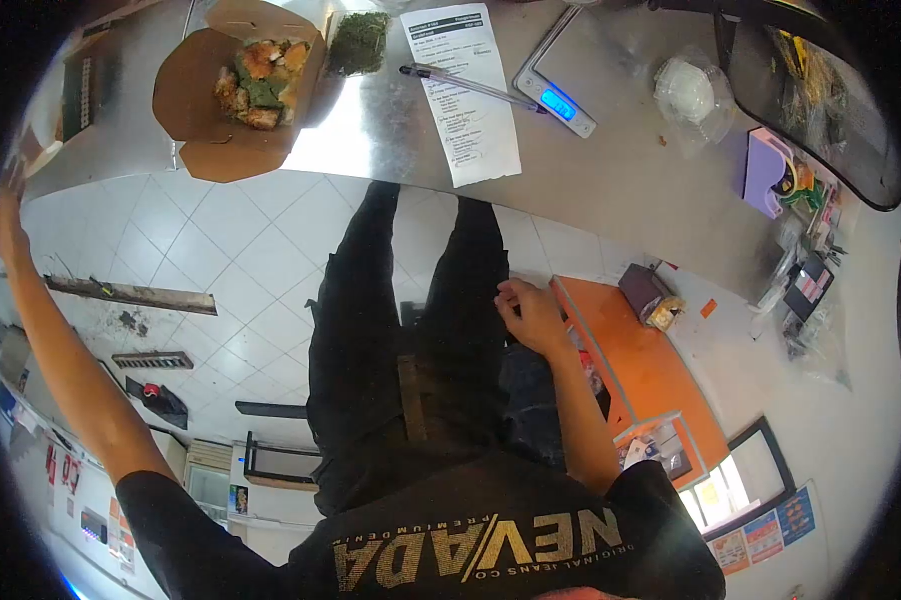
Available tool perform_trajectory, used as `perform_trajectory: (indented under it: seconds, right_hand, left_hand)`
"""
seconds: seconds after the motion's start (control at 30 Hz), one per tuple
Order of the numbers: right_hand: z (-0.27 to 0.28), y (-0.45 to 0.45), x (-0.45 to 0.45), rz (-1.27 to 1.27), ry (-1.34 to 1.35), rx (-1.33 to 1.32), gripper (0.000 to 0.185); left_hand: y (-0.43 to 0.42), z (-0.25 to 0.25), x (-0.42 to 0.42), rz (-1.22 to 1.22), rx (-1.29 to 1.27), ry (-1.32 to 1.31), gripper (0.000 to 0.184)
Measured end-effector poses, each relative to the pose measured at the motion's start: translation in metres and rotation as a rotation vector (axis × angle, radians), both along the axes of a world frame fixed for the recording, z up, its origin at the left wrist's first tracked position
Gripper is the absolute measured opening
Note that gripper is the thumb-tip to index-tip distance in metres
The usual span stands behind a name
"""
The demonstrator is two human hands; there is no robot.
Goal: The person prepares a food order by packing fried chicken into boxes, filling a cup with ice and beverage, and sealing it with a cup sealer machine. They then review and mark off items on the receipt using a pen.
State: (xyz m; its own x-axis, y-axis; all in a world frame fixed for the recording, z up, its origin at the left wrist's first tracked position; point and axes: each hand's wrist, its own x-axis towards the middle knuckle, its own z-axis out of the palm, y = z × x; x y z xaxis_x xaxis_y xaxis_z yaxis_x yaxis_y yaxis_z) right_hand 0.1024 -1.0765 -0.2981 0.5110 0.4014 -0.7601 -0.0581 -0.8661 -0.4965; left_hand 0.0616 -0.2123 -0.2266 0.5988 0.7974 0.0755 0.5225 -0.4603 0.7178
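My left hand [9, 225] reaches to the far left, beside the counter edge near a pale and brown container [39, 145]; its fingers are hard to make out in the dark rim of the view. My right hand [533, 315] hangs by my right thigh, its fingers loosely bent and apart, with nothing visible in them. On the steel counter [611, 140] stands an open brown carton [201, 90] with fried pieces and greens [261, 85]. Next to it is a clear tub of shredded green leaves [359, 43]. A pen [471, 85] lies across a printed receipt [468, 120].
A scale with a lit display [559, 104] sits right of the receipt, then a clear plastic container [689, 90], a purple holder [766, 172] and a dark-edged tray [821, 90]. An orange shelf unit [651, 370] stands right of my legs, over the tiled floor [261, 245].
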Motion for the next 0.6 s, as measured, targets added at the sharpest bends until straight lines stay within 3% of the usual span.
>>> perform_trajectory:
  seconds: [0.6]
  right_hand:
    - [-0.004,-0.014,0.0,-0.006,0.021,-0.084,0.026]
  left_hand:
    - [0.005,0.01,-0.003,0.064,0.229,0.119,0.053]
